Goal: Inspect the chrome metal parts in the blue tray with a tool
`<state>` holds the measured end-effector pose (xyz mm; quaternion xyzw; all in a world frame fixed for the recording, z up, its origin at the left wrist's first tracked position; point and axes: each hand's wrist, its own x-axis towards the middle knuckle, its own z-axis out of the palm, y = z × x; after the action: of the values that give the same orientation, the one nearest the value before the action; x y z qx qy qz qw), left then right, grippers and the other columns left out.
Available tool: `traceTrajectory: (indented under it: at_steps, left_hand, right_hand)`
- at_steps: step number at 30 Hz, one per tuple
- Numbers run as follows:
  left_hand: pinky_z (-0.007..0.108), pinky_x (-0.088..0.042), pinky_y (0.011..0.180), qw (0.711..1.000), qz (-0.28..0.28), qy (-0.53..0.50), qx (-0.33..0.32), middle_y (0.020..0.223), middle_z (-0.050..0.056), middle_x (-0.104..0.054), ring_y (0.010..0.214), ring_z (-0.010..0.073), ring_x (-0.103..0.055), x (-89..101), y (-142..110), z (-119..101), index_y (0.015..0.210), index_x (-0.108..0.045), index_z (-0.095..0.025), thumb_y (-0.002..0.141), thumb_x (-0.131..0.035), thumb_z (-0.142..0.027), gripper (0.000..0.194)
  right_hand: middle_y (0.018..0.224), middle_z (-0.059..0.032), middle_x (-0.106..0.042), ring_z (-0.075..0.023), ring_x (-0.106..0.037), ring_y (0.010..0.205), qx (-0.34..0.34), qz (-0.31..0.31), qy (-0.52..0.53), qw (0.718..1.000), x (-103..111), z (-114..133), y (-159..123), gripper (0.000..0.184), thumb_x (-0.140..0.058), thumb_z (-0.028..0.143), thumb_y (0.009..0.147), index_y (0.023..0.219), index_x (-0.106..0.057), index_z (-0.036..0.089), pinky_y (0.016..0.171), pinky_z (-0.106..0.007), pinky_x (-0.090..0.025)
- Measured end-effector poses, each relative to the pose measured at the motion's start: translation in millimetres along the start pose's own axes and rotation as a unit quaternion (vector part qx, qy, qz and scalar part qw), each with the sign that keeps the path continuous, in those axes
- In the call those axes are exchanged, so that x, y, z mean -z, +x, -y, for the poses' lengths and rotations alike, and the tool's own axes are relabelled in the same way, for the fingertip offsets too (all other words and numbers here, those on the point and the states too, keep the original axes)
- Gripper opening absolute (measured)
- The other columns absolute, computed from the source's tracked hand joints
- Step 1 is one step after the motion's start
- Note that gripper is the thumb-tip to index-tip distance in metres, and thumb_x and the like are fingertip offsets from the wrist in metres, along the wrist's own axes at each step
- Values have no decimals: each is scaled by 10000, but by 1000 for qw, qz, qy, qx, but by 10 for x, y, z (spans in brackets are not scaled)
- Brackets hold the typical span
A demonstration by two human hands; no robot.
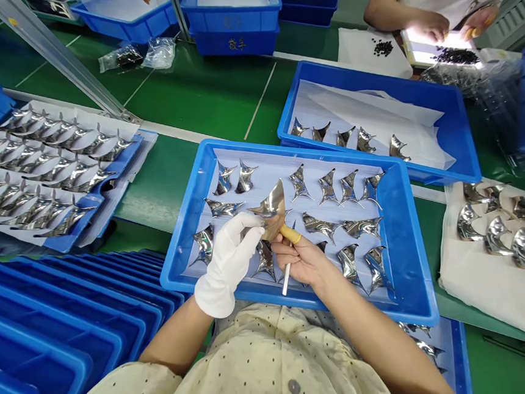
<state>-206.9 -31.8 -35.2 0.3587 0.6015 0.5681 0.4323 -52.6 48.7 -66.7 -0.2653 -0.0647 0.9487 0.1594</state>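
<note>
Where the curved polished metal piece [270, 210] is: held up above the blue plastic tray [406, 234], clear of the similar pieces lying inside.
Left hand [227, 261]: white-gloved, fingers closed on the piece's edge.
Right hand [303, 256]: bare, fingers curled around a thin metal rod [286, 279], the tan finger cot [290, 234] touching the piece.

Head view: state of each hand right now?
Left: white-gloved hand, closed, holding a polished metal piece.
Right: bare hand, closed around a slim metal rod; yellow finger cot against the piece.
</note>
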Motion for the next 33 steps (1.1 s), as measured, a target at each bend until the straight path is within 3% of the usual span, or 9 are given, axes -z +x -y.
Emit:
traceTrajectory:
  at_steps: [4, 8, 10, 12, 15, 18, 20, 25, 33]
  left_hand:
    - [267, -380, 566, 999, 1, -15, 34, 661, -32, -525, 562, 119, -420, 32, 46, -23, 961, -681, -212, 915, -689, -449, 242]
    - [252, -419, 601, 995, 27, -69, 62, 709, -20, -605, 594, 113, -478, 140, 138, 34, 1272, -669, -194, 916, -710, -457, 445]
    - [246, -423, 597, 990, 39, -119, 67, 791, 8, -657, 598, 101, -486, 184, 167, 56, 1324, -663, -187, 917, -714, -459, 493]
    - [242, -429, 590, 984, 37, -162, 70, 924, 45, -698, 600, 84, -485, 202, 174, 59, 1272, -699, -180, 899, -737, -455, 466]
    - [241, -463, 613, 978, 34, -193, 76, 1122, 87, -715, 638, 77, -514, 198, 151, 46, 1224, -731, -184, 876, -768, -435, 431]
    - [237, -475, 621, 974, 31, -210, 84, 1155, 89, -716, 656, 80, -522, 215, 117, 53, 1232, -739, -201, 880, -773, -416, 413]
    - [225, -468, 618, 972, 25, -219, 86, 1094, 75, -722, 663, 81, -521, 250, 104, 75, 1223, -749, -212, 885, -778, -405, 390]
    - [220, -468, 626, 965, 39, -236, 104, 930, 51, -710, 680, 94, -525, 336, 120, 127, 1131, -786, -219, 884, -789, -422, 320]
    - [245, -482, 628, 977, 55, -185, 87, 1041, 74, -737, 661, 98, -535, 233, 122, 117, 1088, -768, -209, 902, -742, -418, 280]
  right_hand:
    - [602, 84, -490, -5, -141, 451, 43, -7, -35, 998, -75, 37, -61, 372, -913, 322, 773, 742, -585, 149, 355, -80, -167]
    - [613, 74, -549, -27, -176, 445, 249, -92, -176, 948, -197, 286, -141, 503, -954, 508, 670, 752, -568, 196, 383, -146, -188]
    - [669, 37, -630, -59, -333, 464, 357, -160, -322, 862, -239, 453, -85, 441, -911, 513, 716, 756, -591, 213, 446, -190, -307]
    - [758, -6, -705, -124, -548, 597, 408, -219, -502, 730, -252, 596, 69, 298, -852, 416, 786, 761, -632, 217, 591, -248, -439]
    - [891, -58, -777, -223, -704, 837, 332, -281, -731, 526, -239, 716, 419, 115, -750, 293, 866, 816, -703, 200, 786, -315, -486]
    - [1035, -106, -808, -275, -741, 954, 208, -306, -843, 391, -230, 728, 734, 187, -634, 318, 971, 1016, -757, 185, 818, -330, -482]
    - [1078, -119, -810, -285, -745, 997, 175, -302, -866, 358, -235, 715, 839, 259, -604, 360, 1001, 1111, -763, 188, 816, -326, -484]
    - [1127, -101, -808, -290, -733, 1063, 160, -313, -866, 356, -180, 814, 649, 352, -629, 456, 996, 1228, -755, 223, 815, -320, -501]
    - [1244, -187, -720, -302, -728, 1030, 94, -365, -891, 253, 222, 1174, 207, 346, -592, 217, 939, 1240, -745, 140, 748, -332, -494]
